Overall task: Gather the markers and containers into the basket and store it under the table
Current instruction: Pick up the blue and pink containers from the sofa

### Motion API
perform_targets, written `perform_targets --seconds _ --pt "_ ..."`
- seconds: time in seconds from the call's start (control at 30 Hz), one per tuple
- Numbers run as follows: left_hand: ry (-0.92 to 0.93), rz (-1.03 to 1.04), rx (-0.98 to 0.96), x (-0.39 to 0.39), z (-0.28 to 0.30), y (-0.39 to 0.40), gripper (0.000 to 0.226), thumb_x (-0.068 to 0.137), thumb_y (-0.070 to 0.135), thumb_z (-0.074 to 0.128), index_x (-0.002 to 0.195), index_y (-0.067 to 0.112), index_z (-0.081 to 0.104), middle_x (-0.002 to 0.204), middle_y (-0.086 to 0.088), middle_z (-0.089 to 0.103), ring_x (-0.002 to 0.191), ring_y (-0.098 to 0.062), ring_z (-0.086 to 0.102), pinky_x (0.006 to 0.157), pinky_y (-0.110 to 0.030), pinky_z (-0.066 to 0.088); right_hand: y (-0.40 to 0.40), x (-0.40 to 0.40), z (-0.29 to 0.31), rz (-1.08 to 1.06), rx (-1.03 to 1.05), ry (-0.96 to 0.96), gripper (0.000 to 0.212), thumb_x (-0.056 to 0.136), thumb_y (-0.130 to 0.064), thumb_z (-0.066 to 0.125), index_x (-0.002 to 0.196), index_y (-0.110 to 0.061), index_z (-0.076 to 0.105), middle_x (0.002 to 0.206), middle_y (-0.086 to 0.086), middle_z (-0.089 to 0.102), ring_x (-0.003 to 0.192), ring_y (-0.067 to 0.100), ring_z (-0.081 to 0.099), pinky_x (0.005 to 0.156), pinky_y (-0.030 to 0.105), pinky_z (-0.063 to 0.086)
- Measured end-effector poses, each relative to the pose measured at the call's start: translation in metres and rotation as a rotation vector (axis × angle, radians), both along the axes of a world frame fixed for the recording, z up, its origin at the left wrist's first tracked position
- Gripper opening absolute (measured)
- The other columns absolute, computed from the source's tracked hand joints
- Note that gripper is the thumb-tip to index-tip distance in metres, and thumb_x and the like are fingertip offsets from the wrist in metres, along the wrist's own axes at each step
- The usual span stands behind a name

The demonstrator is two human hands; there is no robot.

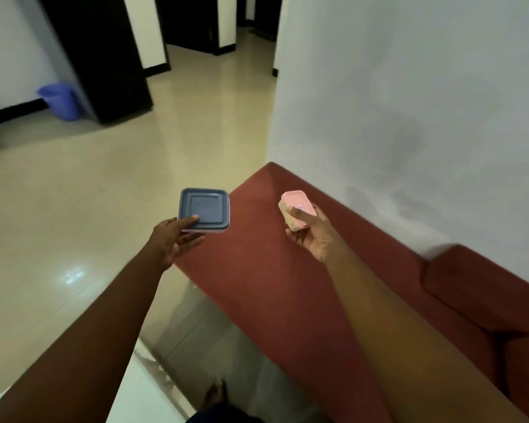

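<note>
My left hand (174,238) holds a square container with a blue-grey lid (204,209), thumb on the lid's near edge and fingers underneath. My right hand (310,236) grips a small pink container (297,209), thumb on top, fingers curled beneath it. Both are held in the air, the blue one above the sofa's left edge and the pink one over its seat. No basket, markers or table show in this view.
A dark red sofa (287,285) runs from the centre to the lower right along a white wall (409,102). Shiny beige floor (74,209) spreads to the left. A blue bin (60,100) stands by a dark door frame (104,62) at the far left. A white surface's corner (129,389) lies at the bottom.
</note>
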State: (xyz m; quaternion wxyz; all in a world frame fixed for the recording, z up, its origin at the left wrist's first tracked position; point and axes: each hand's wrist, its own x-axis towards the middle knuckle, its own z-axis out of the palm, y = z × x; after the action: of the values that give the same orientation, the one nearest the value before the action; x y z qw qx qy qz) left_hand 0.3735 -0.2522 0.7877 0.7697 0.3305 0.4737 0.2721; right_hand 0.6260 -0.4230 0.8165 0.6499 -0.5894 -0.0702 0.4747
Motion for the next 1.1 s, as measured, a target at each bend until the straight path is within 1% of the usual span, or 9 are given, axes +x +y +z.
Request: perform_targets --seconds 0.1,0.23,0.33,0.43,0.57,0.63,0.73,0.83,1.1 --pt "0.02 0.068 0.009 -0.03 0.007 0.03 0.049 0.079 0.014 0.077 0.12 -0.003 0.055 0.107 -0.021 0.065 0.082 -0.03 0.073 0.065 -0.033 0.062 0.051 -0.013 0.004 0.062 0.031 -0.014 0.063 0.077 -0.013 0.084 0.133 -0.014 0.054 0.106 0.009 0.066 0.078 0.021 0.066 0.059 0.031 0.058" --pt "0.033 0.127 0.009 -0.047 0.017 0.061 0.04 0.08 0.014 0.077 0.113 0.0 0.058 0.105 -0.02 0.065 0.087 -0.032 0.071 0.067 -0.033 0.062 0.097 -0.019 0.003 0.148 0.028 -0.003 0.061 0.074 -0.016 0.087 0.125 -0.012 0.054 0.11 0.016 0.064 0.081 0.029 0.065 0.062 0.034 0.058" --pt "0.011 0.191 -0.005 -0.046 0.022 0.085 0.044 0.079 0.012 0.077 0.116 -0.001 0.057 0.11 -0.02 0.063 0.092 -0.033 0.07 0.071 -0.034 0.062 0.124 -0.01 0.005 0.247 0.013 -0.024 0.071 0.071 -0.019 0.089 0.13 -0.007 0.052 0.112 0.021 0.062 0.08 0.03 0.064 0.059 0.032 0.057" --pt "-0.013 0.245 -0.009 -0.038 0.027 0.106 0.046 0.08 0.011 0.076 0.119 -0.002 0.056 0.115 -0.021 0.063 0.096 -0.034 0.07 0.077 -0.036 0.062 0.157 0.018 0.01 0.317 -0.025 -0.127 0.068 0.072 -0.021 0.089 0.129 -0.011 0.053 0.115 0.018 0.064 0.081 0.028 0.065 0.061 0.033 0.058" --pt "-0.001 0.333 -0.01 -0.038 0.035 0.128 0.038 0.079 0.01 0.077 0.11 -0.002 0.059 0.118 -0.024 0.064 0.095 -0.034 0.071 0.077 -0.036 0.062 0.211 0.044 0.02 0.365 -0.093 -0.264 0.071 0.07 -0.026 0.09 0.129 -0.016 0.053 0.121 0.009 0.063 0.087 0.024 0.066 0.065 0.034 0.061" --pt "0.016 0.391 -0.001 -0.05 0.039 0.141 0.045 0.078 0.01 0.078 0.115 -0.003 0.058 0.118 -0.024 0.064 0.097 -0.035 0.071 0.077 -0.036 0.062 0.247 0.038 0.023 0.431 -0.107 -0.302 0.07 0.07 -0.032 0.09 0.128 -0.02 0.053 0.12 0.005 0.062 0.087 0.022 0.066 0.065 0.033 0.06" --pt "0.017 0.476 0.0 -0.079 0.037 0.155 0.052 0.077 0.011 0.078 0.122 -0.004 0.056 0.117 -0.024 0.065 0.098 -0.036 0.07 0.077 -0.036 0.062 0.304 0.005 0.016 0.536 -0.084 -0.259 0.06 0.079 -0.036 0.083 0.129 -0.019 0.054 0.126 0.011 0.061 0.095 0.027 0.065 0.063 0.034 0.06" --pt "0.022 0.575 -0.022 -0.117 0.028 0.167 0.047 0.079 0.01 0.077 0.119 -0.004 0.057 0.114 -0.023 0.066 0.095 -0.034 0.071 0.076 -0.036 0.062 0.36 -0.05 0.005 0.66 -0.079 -0.218 0.045 0.089 -0.024 0.072 0.13 -0.016 0.053 0.128 0.017 0.06 0.095 0.029 0.064 0.069 0.039 0.062" --pt "-0.007 0.862 -0.085 -0.227 0.002 0.211 0.047 0.082 0.007 0.073 0.123 -0.005 0.055 0.118 -0.025 0.06 0.092 -0.032 0.068 0.07 -0.036 0.062 0.487 -0.2 -0.025 0.883 -0.081 -0.189 0.044 0.085 -0.014 0.073 0.126 -0.014 0.056 0.117 0.016 0.063 0.087 0.031 0.066 0.075 0.045 0.063"
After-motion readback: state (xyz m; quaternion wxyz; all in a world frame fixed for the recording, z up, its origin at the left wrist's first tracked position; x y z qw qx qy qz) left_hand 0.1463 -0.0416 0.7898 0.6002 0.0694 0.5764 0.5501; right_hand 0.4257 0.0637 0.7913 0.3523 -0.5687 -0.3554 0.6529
